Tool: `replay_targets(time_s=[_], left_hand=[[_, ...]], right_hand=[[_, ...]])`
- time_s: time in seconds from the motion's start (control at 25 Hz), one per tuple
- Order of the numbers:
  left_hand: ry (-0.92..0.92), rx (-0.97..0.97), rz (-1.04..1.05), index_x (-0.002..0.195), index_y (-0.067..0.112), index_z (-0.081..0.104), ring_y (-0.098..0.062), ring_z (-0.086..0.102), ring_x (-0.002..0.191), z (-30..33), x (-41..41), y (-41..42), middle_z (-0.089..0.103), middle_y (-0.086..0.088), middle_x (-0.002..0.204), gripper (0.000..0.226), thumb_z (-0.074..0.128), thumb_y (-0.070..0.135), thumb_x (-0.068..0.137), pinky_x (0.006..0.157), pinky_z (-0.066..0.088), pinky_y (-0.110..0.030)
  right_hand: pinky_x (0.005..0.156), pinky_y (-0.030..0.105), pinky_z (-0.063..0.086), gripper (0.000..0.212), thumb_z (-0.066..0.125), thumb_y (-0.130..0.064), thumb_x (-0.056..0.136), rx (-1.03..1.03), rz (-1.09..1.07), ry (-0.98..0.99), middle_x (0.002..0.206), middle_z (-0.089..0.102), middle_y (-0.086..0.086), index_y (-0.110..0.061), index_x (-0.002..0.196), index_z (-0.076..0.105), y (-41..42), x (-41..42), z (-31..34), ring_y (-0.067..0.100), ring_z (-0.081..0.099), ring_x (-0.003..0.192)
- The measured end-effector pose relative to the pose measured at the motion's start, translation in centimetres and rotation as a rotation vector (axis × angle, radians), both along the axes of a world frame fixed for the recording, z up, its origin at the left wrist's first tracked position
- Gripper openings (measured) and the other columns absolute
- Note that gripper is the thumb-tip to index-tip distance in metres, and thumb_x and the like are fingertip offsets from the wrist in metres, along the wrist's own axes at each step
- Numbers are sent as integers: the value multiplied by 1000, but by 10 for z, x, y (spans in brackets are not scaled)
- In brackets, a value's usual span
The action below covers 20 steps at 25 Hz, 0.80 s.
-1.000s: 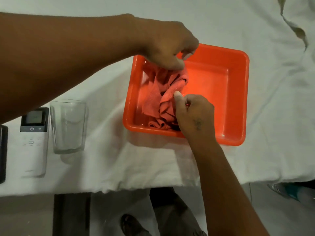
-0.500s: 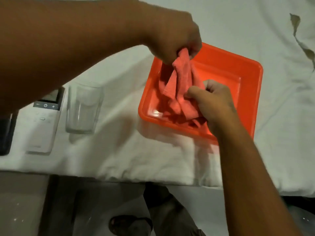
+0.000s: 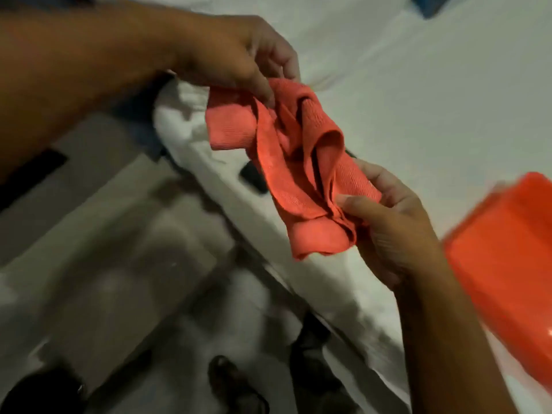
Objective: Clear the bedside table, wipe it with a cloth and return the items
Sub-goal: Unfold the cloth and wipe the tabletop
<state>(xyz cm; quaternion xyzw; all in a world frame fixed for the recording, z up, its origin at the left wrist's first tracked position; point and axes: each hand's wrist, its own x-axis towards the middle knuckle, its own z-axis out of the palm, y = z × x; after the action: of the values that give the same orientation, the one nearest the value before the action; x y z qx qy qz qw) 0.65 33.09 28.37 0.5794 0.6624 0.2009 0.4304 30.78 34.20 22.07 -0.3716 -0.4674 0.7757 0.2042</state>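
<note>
Above the edge of the white bedsheet (image 3: pixel 418 121), a crumpled red cloth (image 3: pixel 298 174) is held in mid-air between both hands. The left hand (image 3: pixel 239 58) pinches the cloth's upper end between thumb and fingers. The right hand (image 3: pixel 394 231) is closed on the lower end, thumb pressed across the folds. The cloth hangs bunched, clear of the sheet. An orange tub (image 3: pixel 507 264), blurred, sits at the right, apart from the cloth. A dark object (image 3: pixel 252 179), partly hidden behind the cloth, lies on the sheet; its identity cannot be determined.
</note>
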Motion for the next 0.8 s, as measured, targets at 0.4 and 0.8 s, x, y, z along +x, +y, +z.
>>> replay_targets(time_s=[0.4, 0.8], left_hand=[[333, -219, 186, 69, 14, 77, -23, 69, 90, -177, -76, -153, 78, -16, 101, 35, 53, -11, 75, 82, 51, -34], [361, -26, 407, 103, 7, 78, -29, 65, 109, -291, -68, -152, 72, -15, 114, 34, 56, -6, 79, 97, 49, -29]], right_hand=[[72, 39, 63, 34, 61, 12, 91, -238, -45, -342, 95, 77, 13, -11, 113, 73, -148, -109, -161, 28, 72, 85], [93, 50, 57, 33, 70, -35, 88, 485, 398, -855, 113, 72, 15, -14, 114, 68, -125, -132, -258, 33, 68, 104]])
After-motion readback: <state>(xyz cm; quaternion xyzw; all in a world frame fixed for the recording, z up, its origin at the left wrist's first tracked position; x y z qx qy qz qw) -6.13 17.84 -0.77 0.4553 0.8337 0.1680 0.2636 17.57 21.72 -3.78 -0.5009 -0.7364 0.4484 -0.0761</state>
